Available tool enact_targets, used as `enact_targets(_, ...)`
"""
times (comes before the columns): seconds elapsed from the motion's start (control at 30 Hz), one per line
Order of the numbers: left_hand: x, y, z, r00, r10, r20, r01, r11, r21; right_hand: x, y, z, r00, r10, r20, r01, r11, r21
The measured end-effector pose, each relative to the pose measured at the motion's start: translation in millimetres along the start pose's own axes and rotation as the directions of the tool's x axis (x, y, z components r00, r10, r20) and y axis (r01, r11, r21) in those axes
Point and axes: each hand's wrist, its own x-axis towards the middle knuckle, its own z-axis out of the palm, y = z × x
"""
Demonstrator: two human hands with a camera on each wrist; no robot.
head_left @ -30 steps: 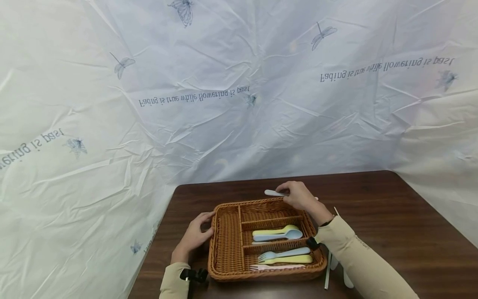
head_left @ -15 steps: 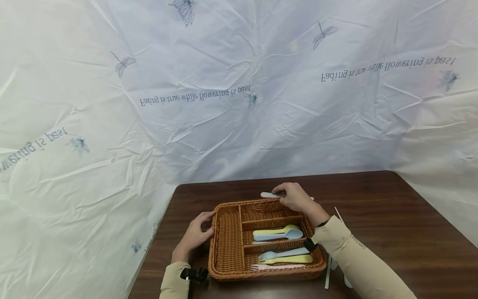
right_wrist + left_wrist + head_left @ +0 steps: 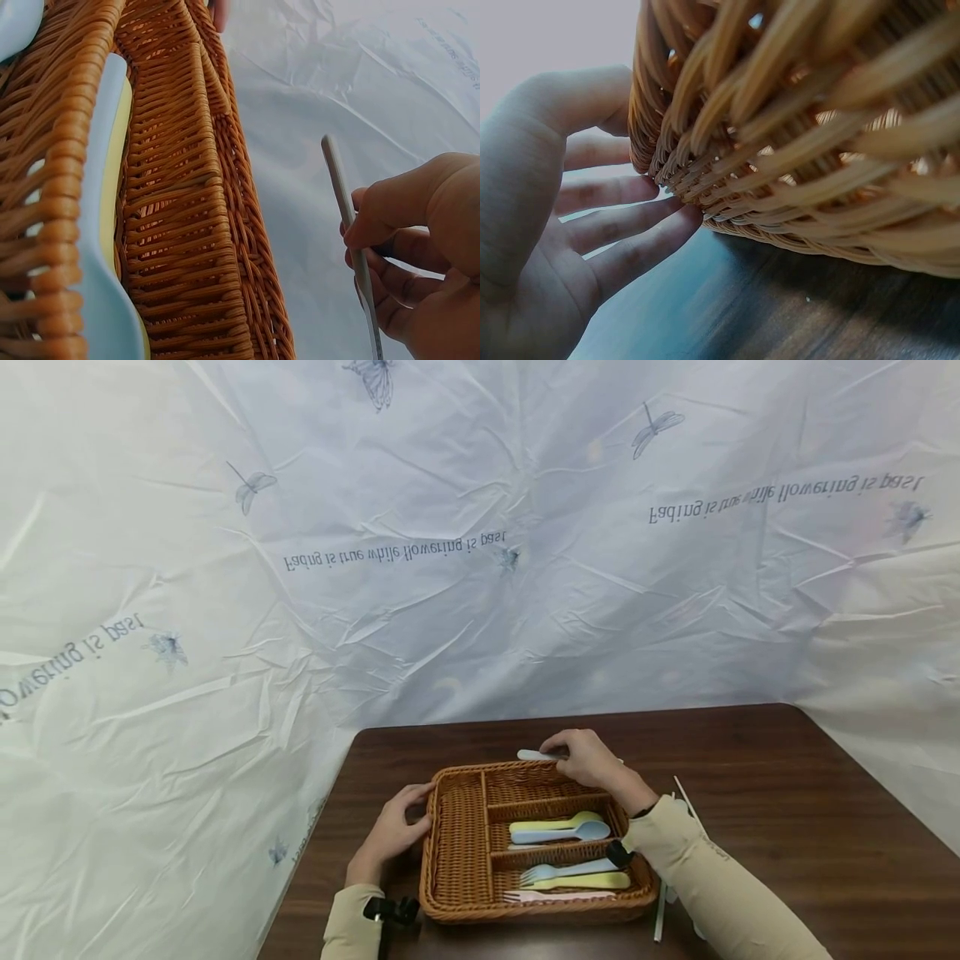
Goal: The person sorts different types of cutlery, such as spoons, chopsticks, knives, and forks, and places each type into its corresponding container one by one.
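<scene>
My right hand (image 3: 591, 757) pinches a white knife (image 3: 534, 755) between thumb and fingers, just past the back rim of a brown wicker basket (image 3: 457, 913). In the right wrist view the knife (image 3: 339, 180) slants beside the basket's outer wall, seen edge-on. Against the basket's left side near the back corner rests my left hand (image 3: 395, 823); in the left wrist view its fingertips touch the outer weave. The middle compartment holds a yellow spoon (image 3: 534, 827) and a light blue spoon (image 3: 546, 836). Nearest the front lie a blue fork (image 3: 573, 868), a yellow utensil (image 3: 588, 882) and a pinkish fork (image 3: 558, 896).
Right of the basket, thin white sticks (image 3: 659, 914) and pale utensils lie on the dark wooden table (image 3: 787, 827), partly hidden by the right sleeve (image 3: 697, 852). A printed white sheet (image 3: 465, 635) hangs behind the table and along its sides.
My right hand has shifted slightly left and toward the basket's back rim, carrying the knife along. The left hand stays at the basket's left side.
</scene>
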Motion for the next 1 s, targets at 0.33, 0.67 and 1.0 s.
enact_targets(0.33,-2.5,-0.4,0.3,1.000,0.026,-0.010,-0.026,0.999,0.026,0.1,-4.0,5.1,0.999,-0.032,0.030,0.032,0.999,0.013)
enact_targets(0.67,-0.7,1.8,-1.4,1.000,0.011,-0.001,-0.011,1.000,0.015,-0.4,-3.9,5.7,0.998,-0.058,0.030,0.058,0.998,0.008)
enact_targets(1.0,-0.8,0.8,-1.1,1.000,0.012,-0.004,-0.012,1.000,0.020,-5.8,0.1,2.0,0.997,-0.082,-0.008,0.082,0.997,0.012)
